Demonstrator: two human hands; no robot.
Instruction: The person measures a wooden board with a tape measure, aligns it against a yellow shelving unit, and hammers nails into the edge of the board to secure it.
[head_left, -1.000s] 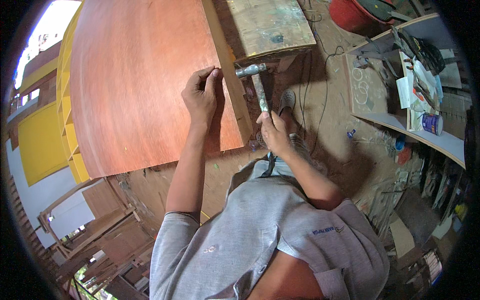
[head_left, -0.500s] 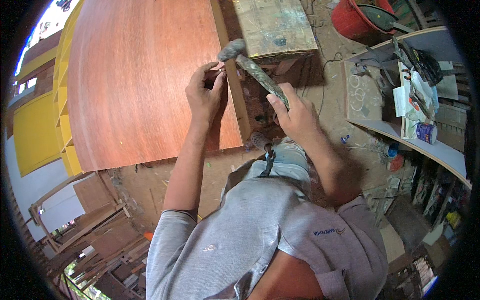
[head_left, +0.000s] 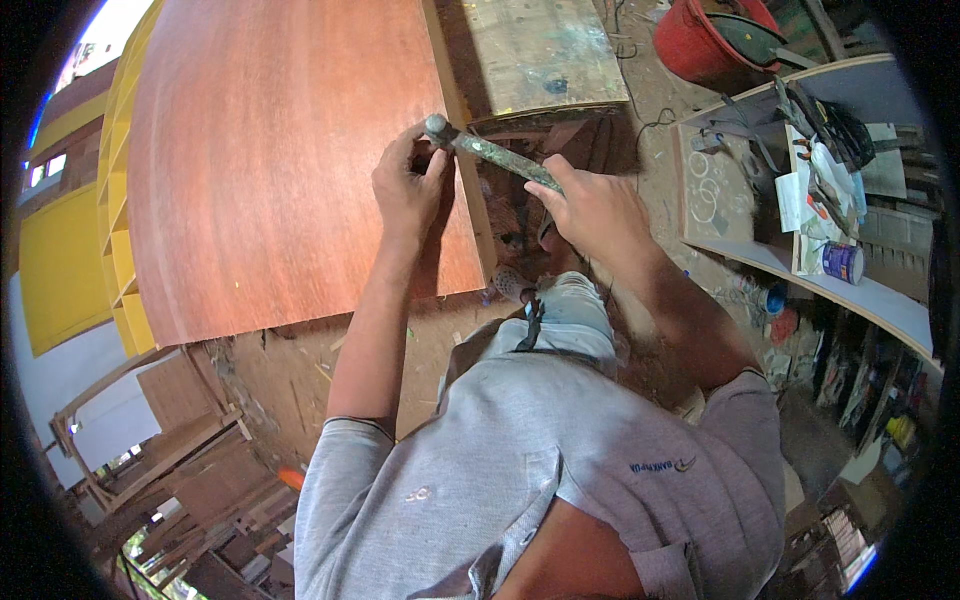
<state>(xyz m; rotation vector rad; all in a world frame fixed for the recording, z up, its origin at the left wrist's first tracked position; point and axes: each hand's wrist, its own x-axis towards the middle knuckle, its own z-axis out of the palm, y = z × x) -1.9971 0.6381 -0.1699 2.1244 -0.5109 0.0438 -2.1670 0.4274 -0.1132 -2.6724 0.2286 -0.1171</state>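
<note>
My right hand (head_left: pixel 598 212) is wrapped round the handle of a hammer (head_left: pixel 495 155), whose shaft is worn and paint-stained. The hammer's head sits low over the right edge of a large reddish-brown plywood panel (head_left: pixel 290 170), close to the fingertips of my left hand (head_left: pixel 406 192). That left hand rests on the panel by its edge, thumb and forefinger pinched together. Whatever is between them is too small and too covered by the hammer head to make out. A paler wooden strip (head_left: pixel 470 200) runs along the panel's edge under the fingertips.
Beyond the panel's edge stands a stained wooden board (head_left: pixel 545 60). A red bucket (head_left: pixel 690 45) is at the far right, above an open wooden case (head_left: pixel 730 245) holding tools, papers and a purple can (head_left: pixel 843 262). Yellow framing (head_left: pixel 122 225) borders the panel's left; scrap wood lies lower left.
The hammer head has come down from above the panel's edge to beside my left fingertips, and its handle has swung flatter. My left hand has stayed in place.
</note>
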